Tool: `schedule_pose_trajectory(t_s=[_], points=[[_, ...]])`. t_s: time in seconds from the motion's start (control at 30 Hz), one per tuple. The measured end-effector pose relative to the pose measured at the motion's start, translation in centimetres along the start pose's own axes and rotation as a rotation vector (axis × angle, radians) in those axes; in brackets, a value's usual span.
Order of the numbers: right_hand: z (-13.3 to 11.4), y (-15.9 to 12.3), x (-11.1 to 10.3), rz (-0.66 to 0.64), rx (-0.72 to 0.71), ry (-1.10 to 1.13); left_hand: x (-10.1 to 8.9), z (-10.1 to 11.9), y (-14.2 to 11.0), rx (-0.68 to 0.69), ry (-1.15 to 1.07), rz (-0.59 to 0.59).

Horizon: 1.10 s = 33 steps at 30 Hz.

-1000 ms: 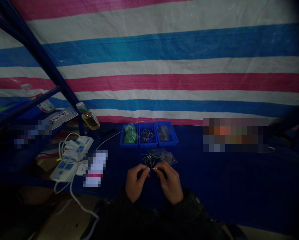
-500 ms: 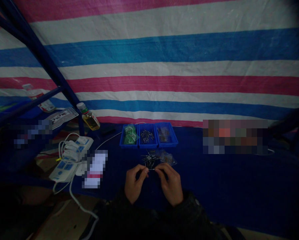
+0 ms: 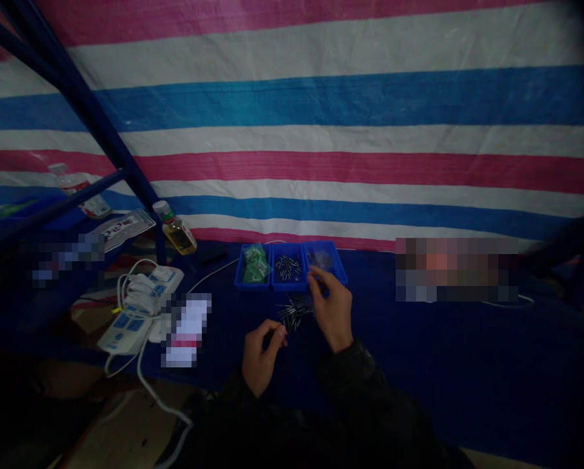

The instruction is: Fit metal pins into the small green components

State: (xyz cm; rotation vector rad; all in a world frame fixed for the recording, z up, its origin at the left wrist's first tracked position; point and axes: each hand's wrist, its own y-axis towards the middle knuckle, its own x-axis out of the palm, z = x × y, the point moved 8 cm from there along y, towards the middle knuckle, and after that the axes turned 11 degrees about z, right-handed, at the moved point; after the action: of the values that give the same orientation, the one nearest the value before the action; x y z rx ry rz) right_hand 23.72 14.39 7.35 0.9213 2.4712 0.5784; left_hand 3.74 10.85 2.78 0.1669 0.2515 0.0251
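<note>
1. Blue plastic bins stand in a row: the left bin (image 3: 252, 286) holds a green bag (image 3: 256, 264), the middle bin (image 3: 290, 285) short metal pieces (image 3: 288, 266), and the right bin (image 3: 341, 264) something clear and bag-like (image 3: 321, 256).
2. Thin metal rods (image 3: 295, 314) lie in a loose pile on the blue tabletop (image 3: 443, 365), before the middle bin.
3. Step in hand, as I judge it: handling small parts at the bins; the right hand (image 3: 331, 309) reaches to where the middle and right bins meet, fingers bent, its grip unclear.
4. The left hand (image 3: 261, 358) curls beside the pile, thumb near forefinger; I can't make out anything pinched.
5. Pieces this slim probably call for a light fingertip pinch next.
</note>
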Motion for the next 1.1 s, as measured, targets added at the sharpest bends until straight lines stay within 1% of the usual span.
schedule_pose_trajectory(t_s=[0.07,0.1,0.17,0.27,0.37,0.5,0.67,1.1], points=[[1.3,-0.7,-0.6,0.015,0.006,-0.020,0.0,0.1,0.0,0.005,-0.003,-0.004],[1.9,-1.3,-0.9,-0.001,0.004,-0.028,0.1,0.1,0.0,0.006,-0.004,-0.008],[2.5,-2.9,-1.0,-0.104,-0.038,-0.063,0.2,0.1,0.0,0.005,-0.010,-0.018],[2.4,-5.1,-0.6,-0.261,-0.153,-0.186,0.2,-0.1,-0.1,-0.001,-0.015,-0.022],[1.9,-6.4,-0.1,-0.332,-0.221,-0.265,0.3,-0.3,-0.1,-0.003,-0.010,-0.033],[1.6,-7.1,0.8,-0.414,-0.253,-0.271,0.3,-0.4,0.0,-0.001,-0.003,-0.035],[1.4,-7.3,1.1,-0.453,-0.279,-0.267,0.3,-0.3,-0.1,0.015,-0.003,-0.033],[0.7,-7.6,1.3,-0.475,-0.329,-0.269,0.3,0.0,0.0,0.026,0.004,-0.034]])
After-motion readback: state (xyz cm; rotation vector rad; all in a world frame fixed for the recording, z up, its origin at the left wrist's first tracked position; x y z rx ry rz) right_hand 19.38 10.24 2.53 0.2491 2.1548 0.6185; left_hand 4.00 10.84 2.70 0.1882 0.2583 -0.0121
